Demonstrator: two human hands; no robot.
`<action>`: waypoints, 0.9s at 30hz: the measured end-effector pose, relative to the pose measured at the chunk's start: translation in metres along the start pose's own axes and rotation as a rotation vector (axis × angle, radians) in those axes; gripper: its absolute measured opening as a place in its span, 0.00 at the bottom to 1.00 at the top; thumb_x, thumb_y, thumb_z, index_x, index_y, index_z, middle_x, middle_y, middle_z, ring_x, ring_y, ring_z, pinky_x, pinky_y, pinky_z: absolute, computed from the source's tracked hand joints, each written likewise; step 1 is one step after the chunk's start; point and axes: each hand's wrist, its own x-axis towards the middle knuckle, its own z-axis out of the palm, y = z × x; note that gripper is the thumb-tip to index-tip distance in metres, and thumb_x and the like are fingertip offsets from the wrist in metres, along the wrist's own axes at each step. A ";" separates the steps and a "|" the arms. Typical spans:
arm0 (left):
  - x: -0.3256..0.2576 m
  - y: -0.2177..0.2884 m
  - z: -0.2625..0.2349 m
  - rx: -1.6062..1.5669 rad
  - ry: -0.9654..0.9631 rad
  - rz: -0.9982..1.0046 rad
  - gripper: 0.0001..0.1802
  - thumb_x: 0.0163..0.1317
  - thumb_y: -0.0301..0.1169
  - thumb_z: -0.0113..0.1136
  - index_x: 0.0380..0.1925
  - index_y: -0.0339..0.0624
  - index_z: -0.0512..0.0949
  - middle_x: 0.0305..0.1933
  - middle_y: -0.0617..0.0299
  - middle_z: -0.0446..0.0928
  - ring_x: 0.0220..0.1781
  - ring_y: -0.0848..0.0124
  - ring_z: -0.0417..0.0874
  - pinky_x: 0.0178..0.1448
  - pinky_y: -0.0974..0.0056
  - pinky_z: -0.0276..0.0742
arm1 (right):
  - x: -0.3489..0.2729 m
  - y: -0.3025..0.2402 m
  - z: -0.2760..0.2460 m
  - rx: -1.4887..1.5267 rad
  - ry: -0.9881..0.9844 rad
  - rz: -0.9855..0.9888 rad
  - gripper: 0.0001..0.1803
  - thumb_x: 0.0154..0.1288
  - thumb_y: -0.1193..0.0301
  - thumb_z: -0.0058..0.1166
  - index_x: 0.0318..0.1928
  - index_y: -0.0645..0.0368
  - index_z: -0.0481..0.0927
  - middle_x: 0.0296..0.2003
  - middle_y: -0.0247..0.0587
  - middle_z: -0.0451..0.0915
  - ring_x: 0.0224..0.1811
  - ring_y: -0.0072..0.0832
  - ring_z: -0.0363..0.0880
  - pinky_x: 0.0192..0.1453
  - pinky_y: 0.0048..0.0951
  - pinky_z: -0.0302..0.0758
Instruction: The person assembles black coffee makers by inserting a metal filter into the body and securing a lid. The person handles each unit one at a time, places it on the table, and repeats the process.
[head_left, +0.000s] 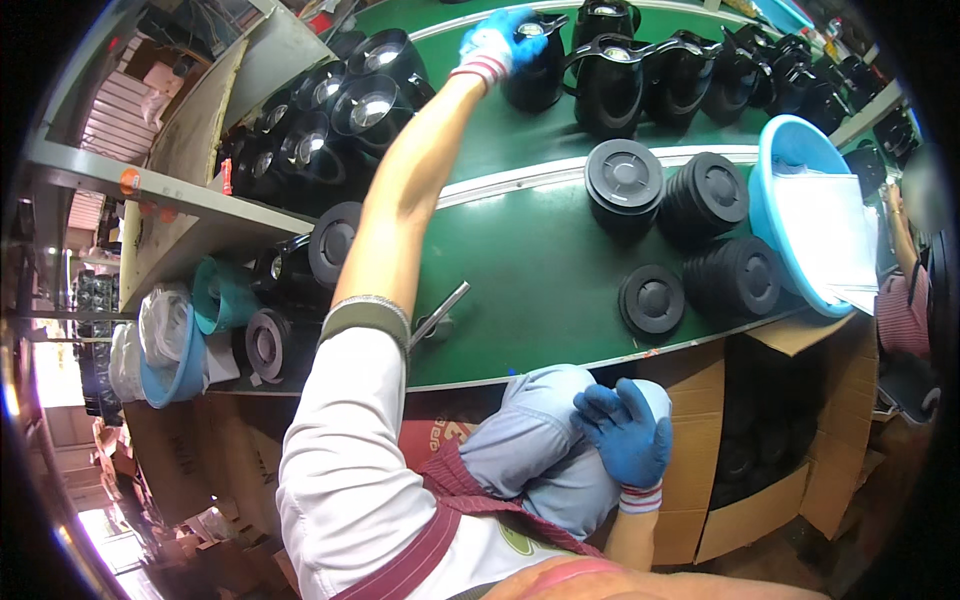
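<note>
My left arm stretches far across the green work surface [520, 260]. At its end my blue-gloved left hand [492, 42] is closed at the upper left side of a shiny black jug [535, 78], where its handle would be; the hand covers that part. More black jugs [608, 95] with spouts and handles stand in a row to the right of it. My blue-gloved right hand [630, 435] is held above my knee, below the near edge. Its fingers are apart and nothing is in it.
Stacks of round black lids [625, 178] stand on the right, beside a light-blue basin [765, 200] with white sheets. Black vessels [370, 105] crowd the left shelf. A metal rod [440, 312] sticks up near my forearm. An open cardboard box [690, 450] of black parts stands lower right.
</note>
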 end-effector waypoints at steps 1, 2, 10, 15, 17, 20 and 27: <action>0.007 0.005 -0.016 -0.176 -0.032 -0.032 0.28 0.60 0.58 0.65 0.56 0.59 0.85 0.57 0.57 0.84 0.63 0.52 0.82 0.67 0.47 0.74 | 0.000 -0.003 0.001 0.024 -0.008 -0.010 0.44 0.78 0.38 0.38 0.81 0.55 0.57 0.77 0.65 0.58 0.80 0.63 0.54 0.82 0.68 0.45; 0.002 -0.011 -0.029 0.076 0.288 0.081 0.27 0.65 0.53 0.64 0.57 0.50 0.84 0.51 0.47 0.86 0.47 0.49 0.88 0.54 0.52 0.83 | -0.001 -0.003 0.002 0.066 -0.014 -0.013 0.44 0.78 0.38 0.38 0.81 0.55 0.56 0.77 0.65 0.58 0.80 0.63 0.54 0.82 0.68 0.45; -0.007 -0.095 -0.087 0.813 -0.170 -0.431 0.14 0.68 0.38 0.57 0.45 0.51 0.89 0.52 0.54 0.88 0.55 0.54 0.89 0.53 0.47 0.84 | 0.003 -0.003 0.005 0.020 -0.006 -0.022 0.44 0.78 0.38 0.38 0.80 0.55 0.57 0.76 0.63 0.61 0.79 0.63 0.57 0.81 0.69 0.49; -0.019 -0.051 -0.132 0.692 -0.219 -0.159 0.19 0.61 0.40 0.70 0.53 0.57 0.85 0.51 0.52 0.86 0.55 0.51 0.87 0.57 0.49 0.84 | 0.010 0.002 0.004 -0.084 0.032 0.004 0.43 0.79 0.40 0.39 0.80 0.56 0.57 0.75 0.60 0.64 0.78 0.58 0.62 0.80 0.65 0.55; -0.037 -0.037 -0.189 0.621 -0.151 0.023 0.23 0.56 0.38 0.75 0.53 0.55 0.85 0.52 0.56 0.85 0.55 0.52 0.86 0.57 0.51 0.83 | 0.018 0.000 0.013 -0.254 0.068 0.039 0.39 0.79 0.45 0.42 0.78 0.59 0.61 0.73 0.56 0.68 0.75 0.51 0.69 0.77 0.56 0.66; -0.061 0.004 -0.262 0.384 -0.076 0.379 0.21 0.55 0.29 0.74 0.51 0.54 0.85 0.51 0.59 0.85 0.52 0.53 0.86 0.55 0.53 0.84 | 0.049 -0.019 0.052 -0.758 0.094 -0.130 0.32 0.77 0.63 0.55 0.74 0.65 0.67 0.68 0.54 0.75 0.70 0.42 0.75 0.76 0.43 0.69; -0.130 0.104 -0.388 -0.042 -0.385 0.940 0.17 0.54 0.26 0.76 0.45 0.44 0.85 0.53 0.55 0.85 0.60 0.54 0.86 0.64 0.53 0.85 | 0.141 -0.083 0.170 -1.972 -0.373 -1.155 0.41 0.60 0.61 0.74 0.72 0.55 0.71 0.73 0.49 0.69 0.75 0.48 0.69 0.77 0.47 0.69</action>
